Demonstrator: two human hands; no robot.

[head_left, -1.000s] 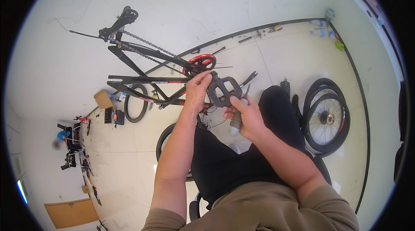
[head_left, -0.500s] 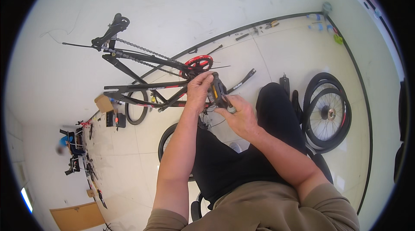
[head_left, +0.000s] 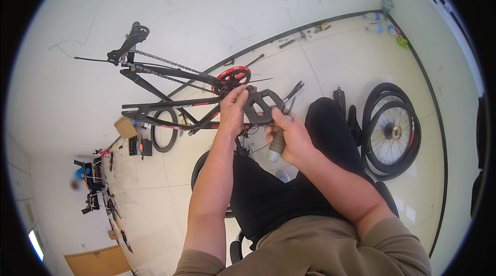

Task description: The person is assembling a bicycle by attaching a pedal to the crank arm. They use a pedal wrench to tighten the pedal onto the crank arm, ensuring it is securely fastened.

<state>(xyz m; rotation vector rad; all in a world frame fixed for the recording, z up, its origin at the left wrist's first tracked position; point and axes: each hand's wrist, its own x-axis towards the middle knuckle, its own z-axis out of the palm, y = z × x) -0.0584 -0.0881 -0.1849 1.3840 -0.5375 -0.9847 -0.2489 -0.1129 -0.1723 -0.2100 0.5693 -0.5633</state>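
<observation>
My left hand pinches the inner end of a black bicycle pedal, beside the crank area of a black and red bicycle frame. A screwdriver with a translucent, dark-banded handle is gripped in my right hand. Its blade points up and away, past the pedal. My right thumb and fingers are also at the pedal's near right edge. A red-rimmed chainring carries the chain just beyond my left hand. My left fingers partly hide the pedal's inner end.
Bicycle wheels lie on the floor to the right, near a black saddle. Tools, including a hammer, lie along the far wall, with bottles in the corner. A cardboard box and a toolbox stand at left.
The pedal has turned so its broad face with openings shows. My right hand has shifted slightly right and down, and the screwdriver now points away from the pedal, its handle in full view.
</observation>
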